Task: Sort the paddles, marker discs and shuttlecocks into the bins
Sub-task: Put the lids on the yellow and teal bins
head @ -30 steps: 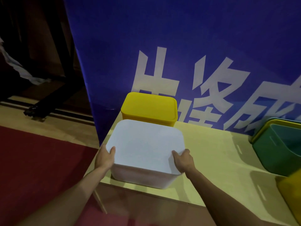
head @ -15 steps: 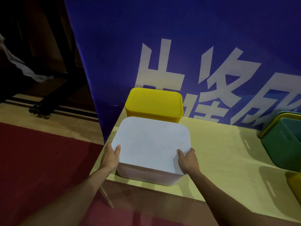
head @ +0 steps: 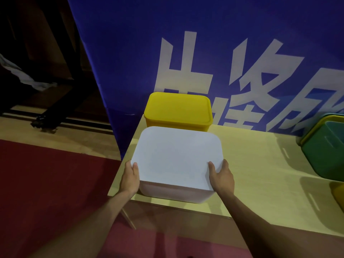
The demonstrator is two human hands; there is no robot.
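Observation:
A white bin [head: 176, 159] stands bottom-up at the left front corner of the pale wooden table [head: 256, 164]. My left hand [head: 130, 178] grips its left near corner, thumb on top. My right hand [head: 221, 176] grips its right near corner the same way. Right behind it a yellow bin [head: 178, 110] also stands bottom-up against the banner. No paddles, marker discs or shuttlecocks are in view.
A blue banner [head: 204, 43] with large white characters rises behind the table. A green bin [head: 327, 149] nested in a yellow one lies tilted at the right edge, and another yellow bin [head: 339, 194] shows below it. Red carpet [head: 46, 183] covers the floor to the left.
The view has shifted slightly. The white bin sits a little nearer the yellow bin than before, with both hands still holding its near corners.

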